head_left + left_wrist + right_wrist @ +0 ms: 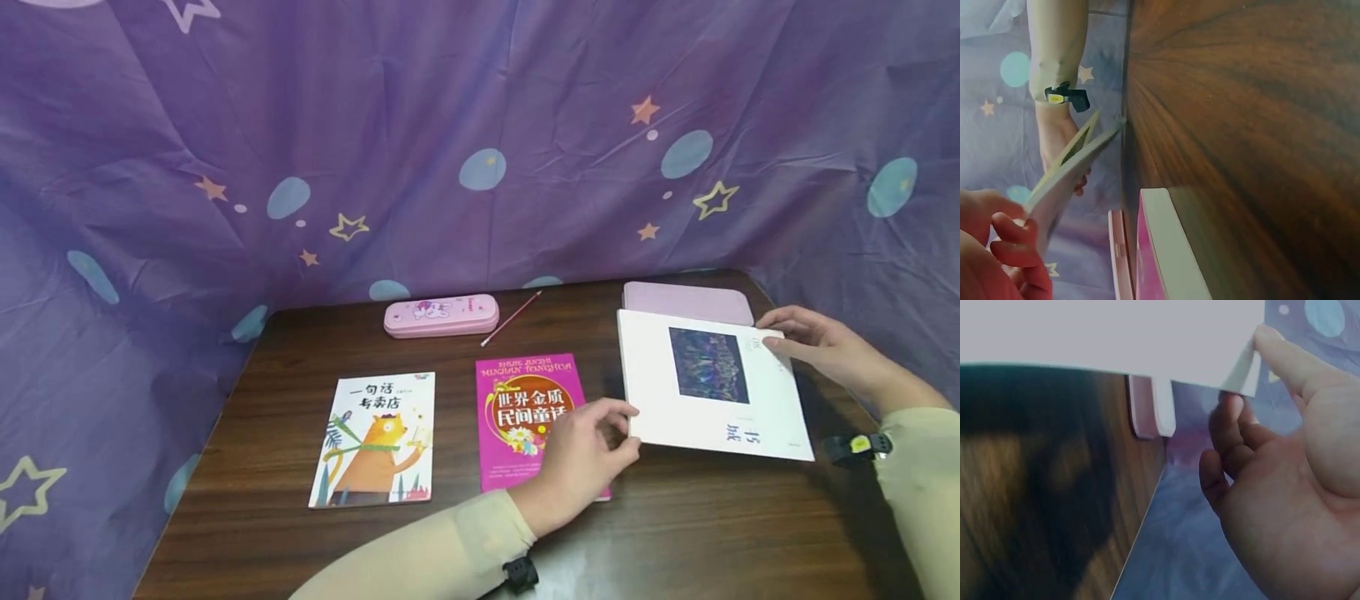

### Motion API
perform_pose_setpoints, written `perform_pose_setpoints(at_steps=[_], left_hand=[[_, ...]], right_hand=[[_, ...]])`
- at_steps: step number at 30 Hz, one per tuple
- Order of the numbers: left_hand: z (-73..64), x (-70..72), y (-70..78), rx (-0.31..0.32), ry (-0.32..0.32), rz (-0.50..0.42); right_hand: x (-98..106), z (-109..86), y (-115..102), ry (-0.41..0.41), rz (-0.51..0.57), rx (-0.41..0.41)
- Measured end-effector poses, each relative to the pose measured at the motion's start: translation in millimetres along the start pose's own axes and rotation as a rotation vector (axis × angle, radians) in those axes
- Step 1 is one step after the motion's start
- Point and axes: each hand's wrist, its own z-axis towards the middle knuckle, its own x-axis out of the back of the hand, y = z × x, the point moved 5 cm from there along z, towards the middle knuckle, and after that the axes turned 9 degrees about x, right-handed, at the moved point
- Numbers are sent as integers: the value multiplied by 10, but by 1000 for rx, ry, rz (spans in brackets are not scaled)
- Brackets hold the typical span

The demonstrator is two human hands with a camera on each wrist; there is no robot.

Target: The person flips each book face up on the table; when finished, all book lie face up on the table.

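A white book (pixel 645 375) with a dark square picture on its cover is held above the table, turned sideways. My left hand (pixel 573 462) pinches its left edge between thumb and fingers, above the lower part of a magenta book (pixel 491 446). At the opposite end, my right hand (pixel 836 350) pinches the upper right corner, thumb on the cover and fingers underneath. In the left wrist view the white book (pixel 1063 181) is tilted and its cover stands slightly apart from the pages. The right wrist view shows the book's pale face (pixel 1110 337) well above the tabletop.
A storybook with an orange animal (pixel 378 450) lies on the left of the brown table (pixel 247 442). Behind are a pink pencil case (pixel 442 317), a thin red pencil (pixel 512 318) and a plain pink case (pixel 686 302), partly covered by the white book. A purple curtain (pixel 420 167) hangs behind.
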Motion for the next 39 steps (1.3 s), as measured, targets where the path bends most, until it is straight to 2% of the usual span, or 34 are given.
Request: perform_pose_setpoints(at_steps=[6,12,17,20,24,32,35,39], left_hand=[[-32,-104,-107,186,-137,-8],[-57,-166,-152,273,-212,3],[-79,-217,-177,273,-260,131],[-114,-280,-176,265,-299,216],[-172,-382,-152,278,-343,270],[-179,-474,-117,306,-366,369],[-178,-482,-120,325,-377,371],[-188,-491,-134,366,-387,329]], right_hand=[[-34,-45,106,-76,-23,1],[-87,-47,160,-128,-98,-4],[-169,-14,145,-163,-99,58],[-238,28,127,-203,-108,69],[-317,90,88,-253,-168,78],[-452,173,2,-297,-161,108],[-501,249,-78,-299,-196,122],[-562,348,-128,-287,-225,128]])
